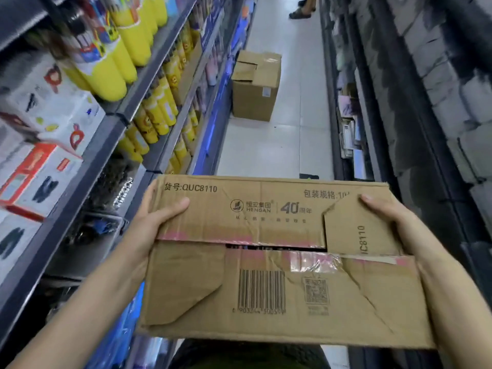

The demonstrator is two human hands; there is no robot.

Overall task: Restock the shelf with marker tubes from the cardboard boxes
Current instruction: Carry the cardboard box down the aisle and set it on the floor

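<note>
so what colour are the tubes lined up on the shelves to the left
Bright yellow tubes with printed labels, on the grey metal shelves; the head view shows them best.

A cardboard box [277, 259] sits between both hands, shelf [111, 123] left, second box [255, 86] ahead.

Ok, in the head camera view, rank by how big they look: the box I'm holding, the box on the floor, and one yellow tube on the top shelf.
1. Held cardboard box, though it is nearest the camera.
2. Floor box.
3. Yellow tube.
</note>
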